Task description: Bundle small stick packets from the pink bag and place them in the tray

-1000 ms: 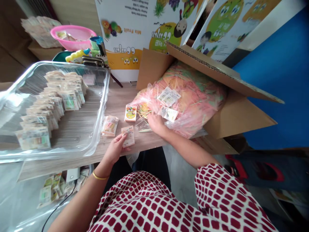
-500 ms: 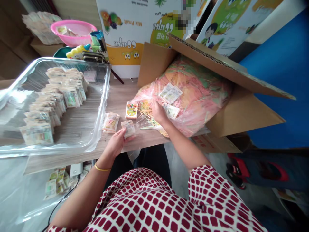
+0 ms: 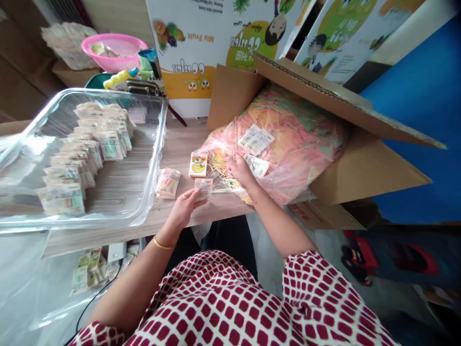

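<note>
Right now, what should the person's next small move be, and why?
Probably set the small packet from the left hand into the clear tray, since similar packets already stand in rows there, while the right hand is busy at the pink plastic bag.

A: Where's the bare left hand (image 3: 184, 210)?
B: Out in front of the body, palm turned up, the thumb (image 3: 195, 193) lying over the curled fingers.
A: And its wrist?
B: Bent only slightly, with a thin gold bangle (image 3: 163, 244) around it.
A: The bare right hand (image 3: 240, 173)?
B: Farther forward and to the right, palm down, fingers bent downward, the bare right forearm (image 3: 279, 226) slanting in toward it.
</note>
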Available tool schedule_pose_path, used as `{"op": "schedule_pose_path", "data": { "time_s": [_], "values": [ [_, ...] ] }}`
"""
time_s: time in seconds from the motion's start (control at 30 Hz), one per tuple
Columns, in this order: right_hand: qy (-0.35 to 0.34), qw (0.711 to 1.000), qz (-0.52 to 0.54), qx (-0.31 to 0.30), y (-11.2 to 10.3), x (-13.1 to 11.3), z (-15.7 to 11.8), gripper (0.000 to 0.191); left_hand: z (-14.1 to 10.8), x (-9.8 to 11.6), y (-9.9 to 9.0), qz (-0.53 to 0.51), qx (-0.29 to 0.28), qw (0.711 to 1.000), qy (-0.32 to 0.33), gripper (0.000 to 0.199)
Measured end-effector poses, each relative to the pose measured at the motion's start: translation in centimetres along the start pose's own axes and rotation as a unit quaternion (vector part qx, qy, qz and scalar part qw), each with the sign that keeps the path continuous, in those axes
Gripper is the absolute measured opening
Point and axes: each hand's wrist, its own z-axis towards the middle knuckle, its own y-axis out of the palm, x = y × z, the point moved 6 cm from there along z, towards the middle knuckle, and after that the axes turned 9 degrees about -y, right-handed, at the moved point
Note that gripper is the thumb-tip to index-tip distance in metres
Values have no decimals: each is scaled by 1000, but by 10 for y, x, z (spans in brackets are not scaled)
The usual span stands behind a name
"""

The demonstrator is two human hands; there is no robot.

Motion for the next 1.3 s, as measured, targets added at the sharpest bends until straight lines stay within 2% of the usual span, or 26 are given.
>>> {"op": "schedule_pose_path", "data": {
  "time_s": [0.1, 0.23, 0.33, 0.43, 0.5, 0.57, 0.7, 0.73, 0.8, 0.9, 1.0, 1.13, 1.3],
  "values": [
    [-39, 994, -76, -73, 21, -20, -28, 28, 1, 3, 0, 16, 16, 1000, 1, 45],
    [-46, 960, -237, -143, 43, -33, -60, 23, 2, 8, 0, 50, 26, 998, 13, 46],
    [-23, 927, -329, -177, 51, -33, -67, 25, 0, 7, 1, 68, 18, 997, 11, 45],
    [15, 912, -365, -185, 49, -28, -62, 21, -3, 4, 2, 68, -10, 998, 10, 45],
    [34, 920, -348, -177, 45, -26, -60, 17, -6, 3, 1, 65, -17, 998, 16, 45],
    [38, 940, -288, -179, 42, -24, -60, 16, -7, 2, 0, 74, -12, 997, 26, 45],
    [26, 978, -74, -194, 43, -23, -64, 33, -8, 3, -1, 97, 8, 995, 35, 42],
    [35, 984, -10, -172, 41, -22, -62, 38, -9, 2, 0, 89, 8, 996, 28, 41],
    [68, 988, 110, -89, 33, -19, -56, 47, -10, 0, 3, 60, -4, 998, 7, 38],
    [81, 973, 213, 45, 24, -21, -45, 58, -12, -1, 9, 28, -24, 999, -18, 36],
    [28, 971, 219, 90, 27, -36, -39, 61, -13, -1, 11, 29, -18, 999, -29, 40],
    [-19, 986, 152, 69, 41, -51, -45, 64, -14, 0, 12, 31, -23, 999, -21, 43],
    [-12, 996, 81, 31, 53, -45, -54, 53, -14, 3, 10, 25, -26, 999, -11, 42]
  ]
}}
